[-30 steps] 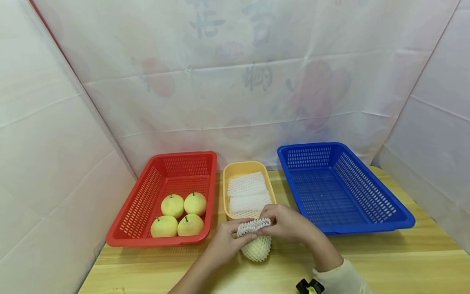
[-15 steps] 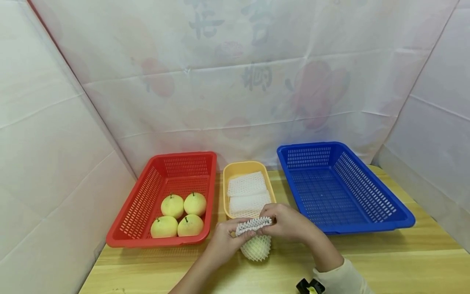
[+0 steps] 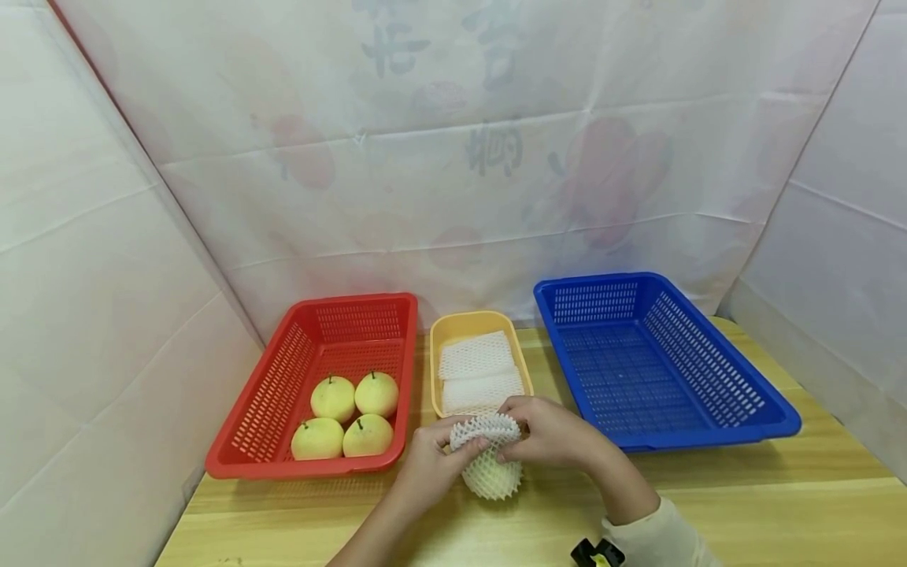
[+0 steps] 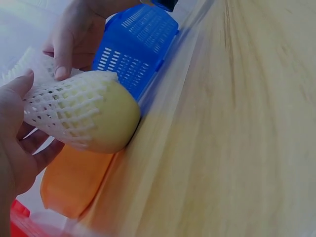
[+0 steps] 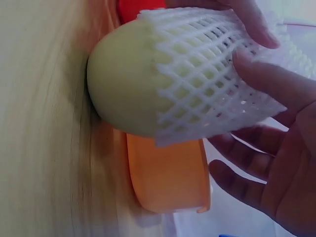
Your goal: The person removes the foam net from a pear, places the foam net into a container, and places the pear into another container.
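Observation:
A pale yellow pear (image 4: 121, 118) stands on the table with a white foam net sleeve (image 3: 487, 433) pulled over its upper part. Its bare lower end shows in both wrist views. My left hand (image 3: 428, 466) grips the sleeve from the left, thumb on the near side and fingers behind. From the right, my right hand (image 3: 547, 431) holds the sleeve's other side, its thumb (image 5: 271, 81) lying on the mesh. The pear's top is hidden inside the net.
Left stands a red basket (image 3: 248, 417) with several pears (image 3: 333, 398). Behind the hands, a yellow-orange tray (image 3: 471, 319) holds folded foam nets (image 3: 482, 390). A blue basket (image 3: 638, 378) sits at right on the wooden table (image 3: 765, 504). Fabric walls (image 3: 439, 197) enclose the table.
The sleeve's top, flattened between the fingers earlier, now stands taller and rounder. The right thumb sits slightly apart from the left one, and both hands stay in nearly the same place.

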Demonstrator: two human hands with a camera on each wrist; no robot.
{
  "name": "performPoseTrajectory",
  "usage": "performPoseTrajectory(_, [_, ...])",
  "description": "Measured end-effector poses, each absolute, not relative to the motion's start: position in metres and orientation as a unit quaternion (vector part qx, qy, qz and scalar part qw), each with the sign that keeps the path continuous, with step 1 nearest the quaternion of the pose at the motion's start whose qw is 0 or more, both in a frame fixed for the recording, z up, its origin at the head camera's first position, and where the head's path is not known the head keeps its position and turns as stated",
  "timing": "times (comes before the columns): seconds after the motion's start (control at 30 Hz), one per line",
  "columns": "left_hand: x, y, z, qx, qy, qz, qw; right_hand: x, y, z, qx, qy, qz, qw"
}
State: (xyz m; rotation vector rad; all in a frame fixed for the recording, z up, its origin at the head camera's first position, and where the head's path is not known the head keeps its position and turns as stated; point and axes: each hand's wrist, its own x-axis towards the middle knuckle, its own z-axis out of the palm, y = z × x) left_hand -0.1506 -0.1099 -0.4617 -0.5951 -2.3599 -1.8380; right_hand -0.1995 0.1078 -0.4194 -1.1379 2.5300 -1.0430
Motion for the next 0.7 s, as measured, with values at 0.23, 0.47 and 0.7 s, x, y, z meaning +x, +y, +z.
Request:
performPoseTrajectory(0.23, [-0.1517,-0.1155,-0.4620,-0.203,-0.799,-0.564,-0.041,-0.2001,0.1090,-0.4205,-0.389,0.842,-0.367,0.076])
performPoseTrajectory(0.47, [-0.1522,-0.1161,-0.4629,-0.217,-0.813,-0.541,0.003,-0.1999,0.1100,-0.4183,-0.378,0.841,-0.376,0.091])
performPoseTrajectory(0.7, [-0.1506,-0.1167,-0.4586,-0.211,-0.797,-0.565,0.023,-0.2002,0.1091,-0.4202,-0.375,0.849,-0.358,0.102])
